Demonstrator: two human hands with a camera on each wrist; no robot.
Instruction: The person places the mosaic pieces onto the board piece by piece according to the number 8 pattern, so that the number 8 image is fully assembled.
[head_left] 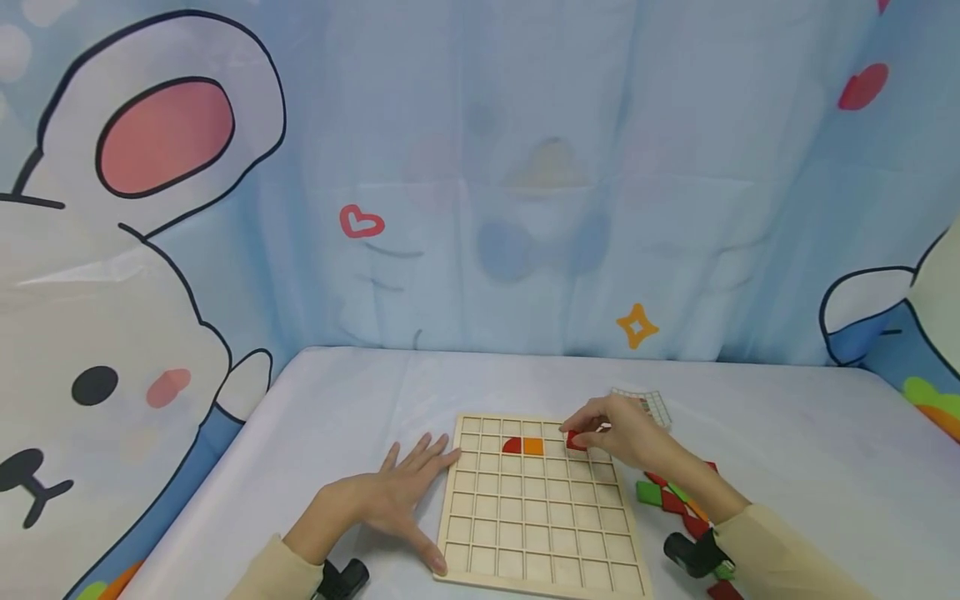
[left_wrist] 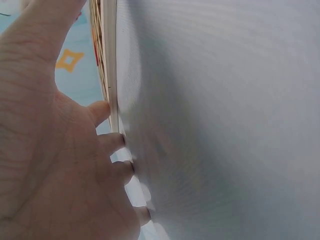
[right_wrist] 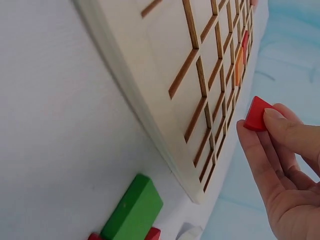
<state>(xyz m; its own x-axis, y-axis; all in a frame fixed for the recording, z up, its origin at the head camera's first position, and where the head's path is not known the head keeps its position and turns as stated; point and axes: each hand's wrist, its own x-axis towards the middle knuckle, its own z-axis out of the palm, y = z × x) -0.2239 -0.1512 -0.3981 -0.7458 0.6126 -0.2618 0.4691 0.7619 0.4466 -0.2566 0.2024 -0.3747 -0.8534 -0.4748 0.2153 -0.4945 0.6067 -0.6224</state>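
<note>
A wooden grid board [head_left: 525, 508] lies on the white table, its shallow square cells divided by thin strips. In its upper rows sit a red quarter-round tile [head_left: 512, 446] and, right beside it, an orange square tile [head_left: 533, 447]. My right hand [head_left: 626, 433] pinches a red tile [right_wrist: 256, 114] between thumb and fingers, over the upper right part of the board. My left hand [head_left: 393, 496] is spread along the board's left edge, thumb at the lower left corner and a fingertip touching the side; in the left wrist view its fingers reach the rim.
Loose red and green blocks, including a green block [right_wrist: 134, 210], lie in a heap right of the board, partly under my right forearm. Behind my right hand is a small printed grid card [head_left: 658, 408]. A blue cartoon curtain [head_left: 465, 317] hangs along the table's back edge.
</note>
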